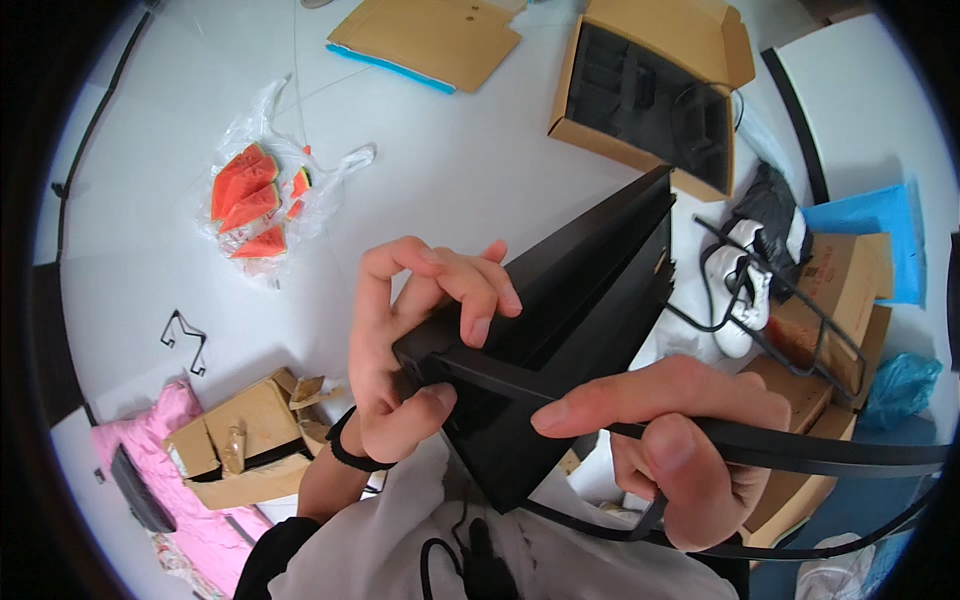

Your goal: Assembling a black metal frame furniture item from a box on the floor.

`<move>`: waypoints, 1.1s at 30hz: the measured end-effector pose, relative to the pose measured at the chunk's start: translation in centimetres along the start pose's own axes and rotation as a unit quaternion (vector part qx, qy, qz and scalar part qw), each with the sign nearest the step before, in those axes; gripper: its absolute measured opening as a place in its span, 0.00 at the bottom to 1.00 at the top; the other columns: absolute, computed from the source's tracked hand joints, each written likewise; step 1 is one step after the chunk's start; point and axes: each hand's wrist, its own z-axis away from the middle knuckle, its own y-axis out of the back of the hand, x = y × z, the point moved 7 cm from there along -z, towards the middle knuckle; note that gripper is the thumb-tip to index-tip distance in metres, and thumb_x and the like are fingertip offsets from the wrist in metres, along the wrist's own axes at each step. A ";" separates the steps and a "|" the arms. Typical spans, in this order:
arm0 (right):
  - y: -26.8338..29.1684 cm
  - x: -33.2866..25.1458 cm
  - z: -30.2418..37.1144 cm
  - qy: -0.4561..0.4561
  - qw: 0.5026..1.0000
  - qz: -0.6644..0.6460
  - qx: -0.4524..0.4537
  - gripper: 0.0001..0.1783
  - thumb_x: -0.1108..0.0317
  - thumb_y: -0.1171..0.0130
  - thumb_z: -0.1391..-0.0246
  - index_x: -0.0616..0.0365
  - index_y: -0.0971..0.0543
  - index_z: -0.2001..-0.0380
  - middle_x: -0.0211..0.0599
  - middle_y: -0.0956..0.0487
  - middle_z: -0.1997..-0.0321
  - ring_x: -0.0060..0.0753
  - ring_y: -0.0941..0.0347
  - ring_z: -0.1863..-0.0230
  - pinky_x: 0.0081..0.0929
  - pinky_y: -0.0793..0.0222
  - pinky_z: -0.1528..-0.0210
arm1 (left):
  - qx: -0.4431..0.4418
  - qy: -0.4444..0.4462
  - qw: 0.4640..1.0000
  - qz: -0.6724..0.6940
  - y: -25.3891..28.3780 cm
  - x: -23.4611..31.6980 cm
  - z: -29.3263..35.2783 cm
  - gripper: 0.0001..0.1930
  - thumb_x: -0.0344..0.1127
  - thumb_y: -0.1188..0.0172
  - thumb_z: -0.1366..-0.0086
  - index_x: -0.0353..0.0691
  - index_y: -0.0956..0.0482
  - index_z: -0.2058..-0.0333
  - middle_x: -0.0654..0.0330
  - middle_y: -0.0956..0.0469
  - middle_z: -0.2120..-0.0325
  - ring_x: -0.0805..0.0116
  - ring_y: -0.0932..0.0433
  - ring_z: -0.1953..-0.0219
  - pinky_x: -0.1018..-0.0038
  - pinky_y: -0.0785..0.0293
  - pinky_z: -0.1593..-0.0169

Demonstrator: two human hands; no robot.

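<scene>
A black trough-shaped panel (pixel 612 305) lies in the centre of the frame, held above the lap, with a slim black bar (pixel 820 450) crossing its lower-left end. The left hand (pixel 374 335) is closed around that end, thumb beneath the corner and the other fingers curled over the top; whether every fingertip presses on it I cannot tell. The right hand (pixel 690 395) grasps the bar between thumb and fingers, the index finger stretched along it toward the panel. The panel looks thin-walled and rigid, probably sheet metal or hard plastic, so I would expect modest weight, awkward length and a smooth, slightly slippery finish; its folded long edges seem the safest hold. The bar should be stiff and light, best gripped near its middle, though its long free end could swing. The panel's long axis runs diagonally, from lower centre to upper right, its far end pointing toward the open cardboard box (pixel 640 158). The bar's axis lies nearly level, dipping slightly toward the right edge, where it leaves view. Watermelon slices (pixel 245 190) rest on a clear plastic bag (pixel 262 128) at upper left.
</scene>
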 end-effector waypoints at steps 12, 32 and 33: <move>0.2 1.6 -0.7 0.022 0.999 -0.026 0.009 0.28 0.54 0.54 0.29 0.71 0.17 0.65 0.33 0.23 0.83 0.11 0.38 0.91 0.13 0.48 0.87 | 0.025 0.008 1.000 0.006 0.4 -0.6 0.1 0.39 0.31 0.49 0.58 0.44 0.47 0.42 0.57 0.33 0.65 0.55 0.30 0.53 0.44 0.60 0.27; -1.3 3.0 -1.4 0.024 0.999 -0.031 0.007 0.29 0.54 0.54 0.28 0.77 0.20 0.61 0.39 0.21 0.78 0.09 0.45 0.91 0.14 0.49 0.86 | 0.166 0.050 0.985 -0.002 1.3 -1.3 0.7 0.24 0.52 0.49 0.32 0.41 0.39 0.48 0.53 0.30 0.63 0.53 0.28 0.49 0.47 0.47 0.29; -1.4 3.0 -1.5 0.012 0.999 -0.030 -0.004 0.28 0.55 0.54 0.28 0.77 0.20 0.60 0.42 0.19 0.74 0.09 0.45 0.90 0.14 0.49 0.86 | 0.153 0.049 0.987 -0.013 1.3 -1.4 0.6 0.24 0.52 0.48 0.31 0.41 0.40 0.48 0.52 0.29 0.61 0.50 0.28 0.46 0.47 0.45 0.30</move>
